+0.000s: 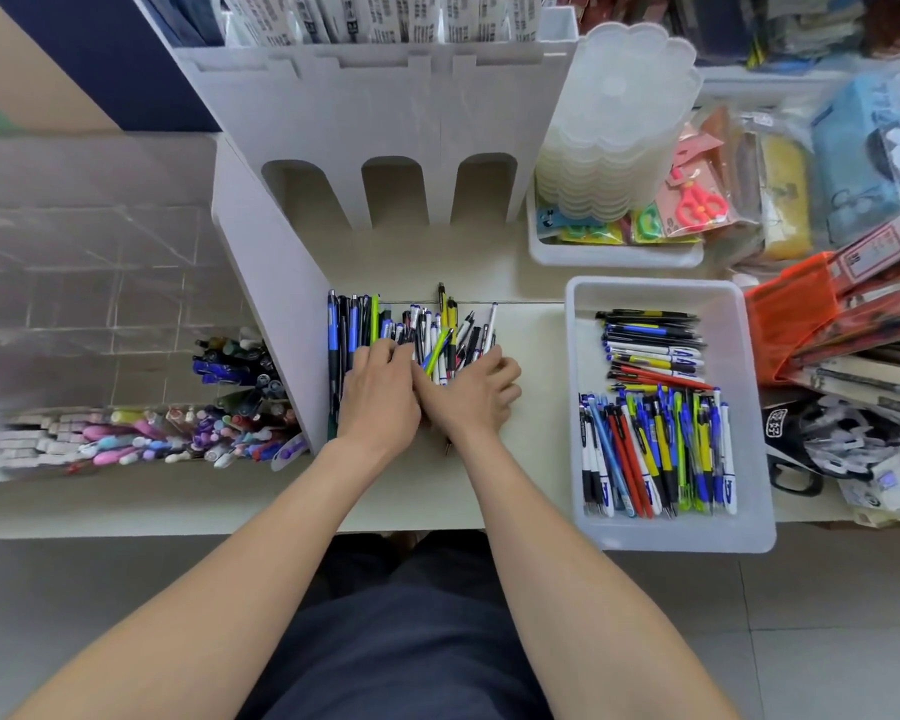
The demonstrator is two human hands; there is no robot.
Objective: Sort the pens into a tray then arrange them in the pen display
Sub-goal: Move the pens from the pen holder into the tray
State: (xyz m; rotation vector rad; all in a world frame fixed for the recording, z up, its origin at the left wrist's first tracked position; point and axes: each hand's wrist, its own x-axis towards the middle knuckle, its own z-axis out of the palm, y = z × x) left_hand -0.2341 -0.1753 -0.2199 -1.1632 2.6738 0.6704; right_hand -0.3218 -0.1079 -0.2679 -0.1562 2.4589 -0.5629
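Both hands lie palm-down on the loose pens (427, 330) at the centre of the frame. The left hand (380, 389) has its fingers spread and curled over the left half of the heap, and the right hand (471, 394) presses beside it, thumbs touching or nearly so. Whether either hand has closed around a particular pen I cannot tell, since the fingertips are buried among the barrels; it looks more like raking or gathering than a pinch.

The likely trouble comes from that flat, sweeping hold. Round barrels pressed from above can roll out sideways, and the shelf's front edge runs just below the wrists (one dark pen tip already pokes out under the right wrist), so a pull toward the body could send pens to the floor. Grabbing a bundle also risks mixing kinds that should be kept apart.

The heap itself is a jumble of blue, black, white, yellow and green click pens, mostly pointing toward the top of the frame, lying against the white pen display (333, 111) whose three arched slots stand empty above them. The white tray (749, 407) at centre right already holds two groups: a small stack lying crosswise in its upper part, and a larger row lying lengthwise below.
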